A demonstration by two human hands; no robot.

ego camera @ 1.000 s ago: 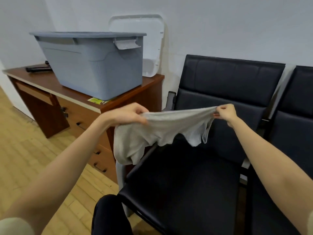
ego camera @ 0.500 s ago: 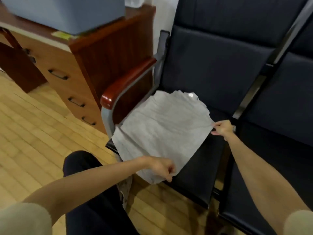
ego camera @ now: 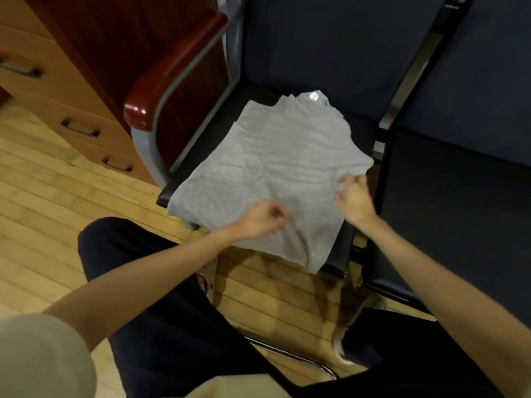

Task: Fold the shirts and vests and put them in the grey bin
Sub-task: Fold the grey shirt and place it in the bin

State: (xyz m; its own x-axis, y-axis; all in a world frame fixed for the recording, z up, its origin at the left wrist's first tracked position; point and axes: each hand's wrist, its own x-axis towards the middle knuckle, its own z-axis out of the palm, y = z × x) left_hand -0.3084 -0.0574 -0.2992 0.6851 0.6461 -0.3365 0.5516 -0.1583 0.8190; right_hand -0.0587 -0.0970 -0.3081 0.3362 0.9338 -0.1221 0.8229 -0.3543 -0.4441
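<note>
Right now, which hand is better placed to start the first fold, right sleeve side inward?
Probably right. The right hand already lies on the grey shirt near its right edge. The left hand sits mid-hem, farther from that edge.

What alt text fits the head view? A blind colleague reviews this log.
A grey shirt lies spread on a black chair seat; the left hand pinches its near edge and the right hand touches its right side.

person: two bare forearms | left hand (ego camera: 260, 218), right hand (ego camera: 355, 198): no rings, no watch seen | top: pale cream short sleeve (ego camera: 43, 357) at left shoulder, cream hem low centre | legs: dark trousers (ego camera: 172, 326), both knees in view
</note>
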